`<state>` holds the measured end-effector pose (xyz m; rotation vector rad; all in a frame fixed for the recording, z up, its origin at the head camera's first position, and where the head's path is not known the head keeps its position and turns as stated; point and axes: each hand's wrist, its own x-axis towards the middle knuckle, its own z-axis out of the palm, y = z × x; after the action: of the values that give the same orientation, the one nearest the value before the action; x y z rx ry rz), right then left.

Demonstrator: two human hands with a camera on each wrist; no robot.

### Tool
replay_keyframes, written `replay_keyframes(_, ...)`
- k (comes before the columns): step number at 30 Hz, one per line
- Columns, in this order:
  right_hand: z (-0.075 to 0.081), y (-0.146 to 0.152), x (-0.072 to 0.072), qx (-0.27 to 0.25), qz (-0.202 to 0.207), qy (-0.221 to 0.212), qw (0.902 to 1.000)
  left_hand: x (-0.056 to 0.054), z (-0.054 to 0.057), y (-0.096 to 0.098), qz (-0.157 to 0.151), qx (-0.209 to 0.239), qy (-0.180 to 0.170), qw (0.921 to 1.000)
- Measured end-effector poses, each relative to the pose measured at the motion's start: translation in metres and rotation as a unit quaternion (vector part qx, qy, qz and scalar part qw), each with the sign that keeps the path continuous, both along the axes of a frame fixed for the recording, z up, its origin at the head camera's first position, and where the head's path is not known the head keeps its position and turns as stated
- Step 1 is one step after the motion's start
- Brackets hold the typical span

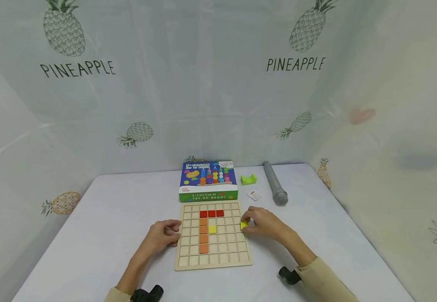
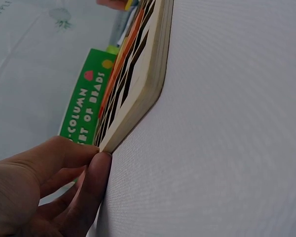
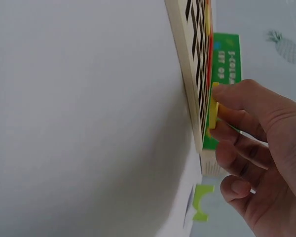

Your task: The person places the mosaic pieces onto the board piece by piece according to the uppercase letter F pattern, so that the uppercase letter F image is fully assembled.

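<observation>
A square wooden grid board (image 1: pixel 218 263) lies on the table, its cells bounded by raised lines. Three red tiles (image 1: pixel 212 214) form a row near its top, and a column of several orange tiles (image 1: pixel 203 239) runs down from them. One yellow tile (image 1: pixel 212 229) sits just right of that column. My left hand (image 1: pixel 160 235) holds the board's left edge, thumb and fingertip meeting at the wood in the left wrist view. Over the board's right edge, my right hand (image 1: pixel 265 223) pinches another yellow tile (image 3: pixel 214 106) between thumb and fingers.
Behind the board stands a blue and green bead-set box (image 1: pixel 208 180). A light green curved piece (image 1: pixel 248 180), a small printed card (image 1: pixel 254 195) and a grey microphone (image 1: pixel 275 184) lie to its right. A pineapple-print curtain (image 1: pixel 218 84) hangs beyond the white table (image 1: pixel 127 197).
</observation>
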<state>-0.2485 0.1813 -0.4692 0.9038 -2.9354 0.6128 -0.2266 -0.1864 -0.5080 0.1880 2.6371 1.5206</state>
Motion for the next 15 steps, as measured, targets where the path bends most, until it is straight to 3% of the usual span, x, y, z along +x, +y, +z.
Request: replay_keyframes(15,-0.004,-0.051,-0.006,0.021,0.047,-0.012,0.9986,0.002,0.004,0.0,0.001,-0.003,-0.001,1.0)
